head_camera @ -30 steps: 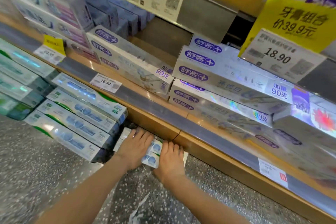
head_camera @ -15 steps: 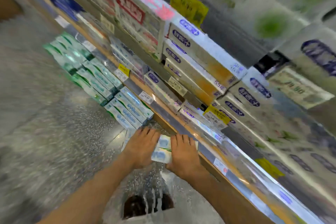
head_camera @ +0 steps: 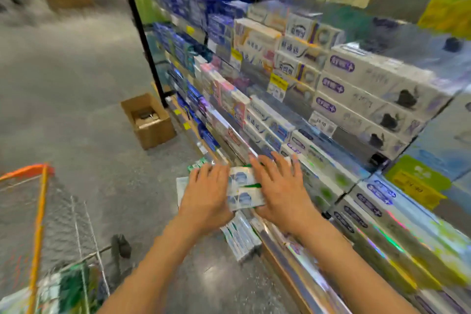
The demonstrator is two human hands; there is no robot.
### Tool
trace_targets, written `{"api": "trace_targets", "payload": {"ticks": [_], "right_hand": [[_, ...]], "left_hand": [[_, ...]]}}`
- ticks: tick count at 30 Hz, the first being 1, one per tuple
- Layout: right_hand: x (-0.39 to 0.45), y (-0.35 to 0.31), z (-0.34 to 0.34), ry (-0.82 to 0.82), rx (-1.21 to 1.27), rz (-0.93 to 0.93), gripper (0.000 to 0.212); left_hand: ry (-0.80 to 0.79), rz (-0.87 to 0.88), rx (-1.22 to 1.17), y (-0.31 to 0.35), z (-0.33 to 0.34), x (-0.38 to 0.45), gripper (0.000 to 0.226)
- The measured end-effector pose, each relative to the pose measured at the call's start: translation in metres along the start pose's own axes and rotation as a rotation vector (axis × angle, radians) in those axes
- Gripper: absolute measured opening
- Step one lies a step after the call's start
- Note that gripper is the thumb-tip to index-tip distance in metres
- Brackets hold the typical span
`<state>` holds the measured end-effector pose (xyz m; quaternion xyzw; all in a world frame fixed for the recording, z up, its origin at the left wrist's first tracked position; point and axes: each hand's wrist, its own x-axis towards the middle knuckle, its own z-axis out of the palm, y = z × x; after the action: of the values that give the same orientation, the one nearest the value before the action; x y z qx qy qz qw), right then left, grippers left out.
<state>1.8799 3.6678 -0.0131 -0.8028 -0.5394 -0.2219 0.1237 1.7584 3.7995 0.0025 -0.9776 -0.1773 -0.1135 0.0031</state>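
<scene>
A small stack of white, blue and green toothpaste boxes (head_camera: 242, 190) is held in front of the low shelf. My left hand (head_camera: 206, 196) lies over the stack's left end and my right hand (head_camera: 280, 191) over its right end. Fingers are spread across the top and the thumbs tuck under the near edge, so both hands grip the stack. More boxes of the same kind (head_camera: 242, 239) lie just below, by the foot of the shelf. The picture is blurred by head motion.
Shelves packed with toothpaste cartons (head_camera: 369, 89) run along the right, edged by a wooden ledge (head_camera: 285, 265). An open cardboard box (head_camera: 149, 121) sits on the grey floor by a black post (head_camera: 142, 33). A wire cart with an orange rim (head_camera: 38, 211) stands at lower left.
My view has swung up and left, from the low shelf to the aisle. Both hands have come up with the toothpaste boxes held between them, away from the bottom row.
</scene>
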Motion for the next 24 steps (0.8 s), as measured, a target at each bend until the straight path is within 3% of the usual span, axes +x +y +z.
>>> {"api": "trace_targets", "payload": {"ticks": [2, 4, 5, 7, 8, 10, 14, 18, 22, 24], "right_hand": [[0.018, -0.013, -0.042, 0.178, 0.102, 0.092, 0.099], [0.029, -0.035, -0.082, 0.325, 0.432, 0.261, 0.086], [0.034, -0.052, -0.102, 0.301, 0.68, 0.369, 0.088], [0.043, -0.093, -0.134, 0.08, 1.229, 0.542, 0.098], [0.046, -0.115, -0.145, -0.029, 1.476, 0.559, 0.098], [0.051, -0.161, -0.153, -0.122, 1.723, 0.481, 0.08], [0.052, -0.249, -0.169, -0.213, 1.939, 0.387, 0.074], [0.046, -0.333, -0.179, -0.297, 1.978, 0.367, 0.068], [0.028, -0.419, -0.182, -0.496, 1.954, 0.387, 0.047], [0.019, -0.456, -0.181, -0.59, 1.924, 0.375, 0.039]], "left_hand": [[0.087, -0.204, -0.066, -0.004, -0.049, -0.014, 0.084], [0.284, -0.373, -0.171, -0.008, -0.092, -0.032, 0.084], [0.368, -0.445, -0.215, -0.009, -0.111, -0.042, 0.08], [0.501, -0.547, -0.216, -0.009, -0.141, -0.064, 0.074], [0.573, -0.568, -0.17, -0.01, -0.153, -0.078, 0.073], [0.675, -0.622, -0.102, -0.012, -0.178, -0.107, 0.07], [0.717, -0.761, -0.047, -0.028, -0.205, -0.168, 0.054], [0.707, -0.923, -0.057, -0.059, -0.22, -0.238, 0.059], [0.48, -0.883, -0.211, -0.106, -0.238, -0.335, 0.094], [0.353, -0.81, -0.413, -0.131, -0.253, -0.385, 0.096]]}}
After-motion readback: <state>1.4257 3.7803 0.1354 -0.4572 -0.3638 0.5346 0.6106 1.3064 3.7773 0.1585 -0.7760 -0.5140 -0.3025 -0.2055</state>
